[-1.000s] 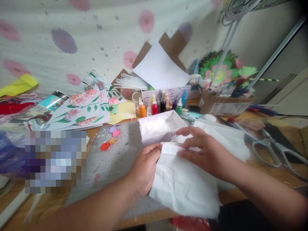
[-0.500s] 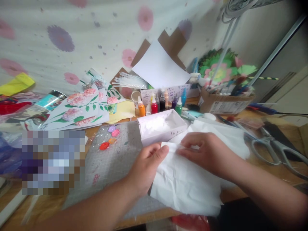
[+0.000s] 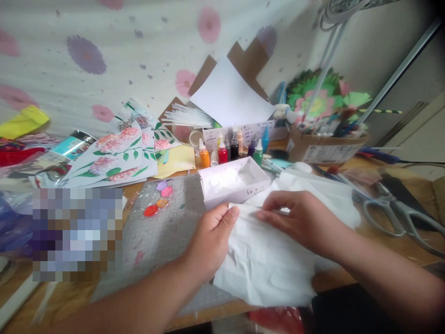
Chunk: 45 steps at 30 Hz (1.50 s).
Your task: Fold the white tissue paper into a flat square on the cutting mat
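A thin white sheet, tissue or soft cloth (image 3: 267, 273), hangs creased from both hands over the table's front edge. My left hand (image 3: 212, 234) pinches its upper left corner between thumb and fingers. Farther right, my right hand (image 3: 295, 218) grips the top edge with thumb and fingertips. More white sheet material (image 3: 323, 197) lies on the table behind my right hand. Just beyond the hands stands a shallow white box (image 3: 232, 183) with white stuff inside. Blobs of paint, among them a red one (image 3: 150, 211), sit on the grey mat (image 3: 167, 260) to the left.
Several paint bottles (image 3: 222, 152) stand behind the box. Large scissors (image 3: 389, 215) lie at the right, below a cardboard box (image 3: 330, 148) of brushes and pens. Flower paintings (image 3: 111, 157) lie back left. A blurred-out patch (image 3: 76, 234) covers something at the left.
My left hand has shifted slightly left with the corner of the sheet, and the hanging part swung a little left. My right hand stays nearly in place.
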Each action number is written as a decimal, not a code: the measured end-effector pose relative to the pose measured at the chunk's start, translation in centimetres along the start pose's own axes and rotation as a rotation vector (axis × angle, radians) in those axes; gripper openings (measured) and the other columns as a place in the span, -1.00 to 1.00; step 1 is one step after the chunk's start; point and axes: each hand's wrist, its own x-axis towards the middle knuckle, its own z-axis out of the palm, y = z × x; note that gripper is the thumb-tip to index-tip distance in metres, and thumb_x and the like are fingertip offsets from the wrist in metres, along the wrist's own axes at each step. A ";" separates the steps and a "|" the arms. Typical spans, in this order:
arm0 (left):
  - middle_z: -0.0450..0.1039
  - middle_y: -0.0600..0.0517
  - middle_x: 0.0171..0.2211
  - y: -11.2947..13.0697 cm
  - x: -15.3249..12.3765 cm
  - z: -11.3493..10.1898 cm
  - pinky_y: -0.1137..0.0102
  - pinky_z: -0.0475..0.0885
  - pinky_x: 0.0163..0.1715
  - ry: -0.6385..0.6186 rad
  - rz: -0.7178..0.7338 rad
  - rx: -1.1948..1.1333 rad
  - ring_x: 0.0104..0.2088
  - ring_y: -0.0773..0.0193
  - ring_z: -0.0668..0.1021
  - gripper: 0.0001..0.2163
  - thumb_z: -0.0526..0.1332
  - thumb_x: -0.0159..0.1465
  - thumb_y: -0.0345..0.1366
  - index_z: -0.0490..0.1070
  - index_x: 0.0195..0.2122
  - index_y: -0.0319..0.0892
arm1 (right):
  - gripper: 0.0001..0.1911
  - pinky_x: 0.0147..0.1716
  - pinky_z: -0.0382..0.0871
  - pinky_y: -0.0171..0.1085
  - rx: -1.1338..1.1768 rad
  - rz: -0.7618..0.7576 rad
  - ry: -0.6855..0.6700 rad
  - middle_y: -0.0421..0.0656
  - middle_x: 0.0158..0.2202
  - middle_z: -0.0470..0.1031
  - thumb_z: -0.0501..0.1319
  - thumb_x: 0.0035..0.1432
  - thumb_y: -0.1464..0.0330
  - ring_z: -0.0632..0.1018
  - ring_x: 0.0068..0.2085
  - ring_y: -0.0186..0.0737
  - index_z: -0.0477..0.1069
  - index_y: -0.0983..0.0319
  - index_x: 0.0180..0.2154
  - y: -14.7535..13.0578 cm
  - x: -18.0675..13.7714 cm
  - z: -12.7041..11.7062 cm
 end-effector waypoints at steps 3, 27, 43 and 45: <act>0.32 0.10 -0.60 0.1 0.1 -0.3 0.44 0.21 -0.53 0.084 0.061 0.080 -0.54 0.30 0.35 -0.67 0.18 0.21 0.00 0.38 -0.50 -0.17 | -0.79 -0.51 0.25 -0.33 -0.003 -0.008 -0.046 -0.23 -0.54 0.49 0.22 0.11 0.25 0.44 -0.47 -0.28 0.42 0.20 -0.51 0.0 0.0 -0.2; 0.07 0.16 -0.61 0.6 0.7 -1.8 0.43 0.12 -0.54 0.280 0.322 0.589 -0.55 0.33 0.21 -0.68 -0.01 0.34 -0.14 0.13 -0.55 -0.12 | -0.81 -0.50 0.24 -0.35 0.140 -0.006 0.009 -0.22 -0.53 0.40 0.24 0.08 0.27 0.38 -0.46 -0.32 0.42 0.24 -0.48 1.7 -1.0 -2.8; 0.12 0.16 -0.65 0.8 0.6 -1.8 0.46 0.14 -0.55 0.318 0.358 0.448 -0.57 0.35 0.23 -0.71 0.16 0.26 -0.21 0.18 -0.58 -0.14 | -0.83 -0.46 0.27 -0.35 0.265 0.074 -0.037 -0.23 -0.50 0.45 0.27 0.05 0.25 0.43 -0.44 -0.31 0.46 0.22 -0.46 1.7 -0.7 -2.8; 0.32 0.11 -0.57 0.8 0.7 -1.7 0.46 0.24 -0.49 0.218 0.261 0.212 -0.50 0.30 0.36 -0.78 0.20 0.23 -0.14 0.33 -0.48 -0.15 | -0.81 -0.48 0.24 -0.36 0.288 0.068 0.001 -0.25 -0.53 0.39 0.25 0.07 0.26 0.40 -0.46 -0.32 0.41 0.23 -0.50 1.6 -0.8 -3.0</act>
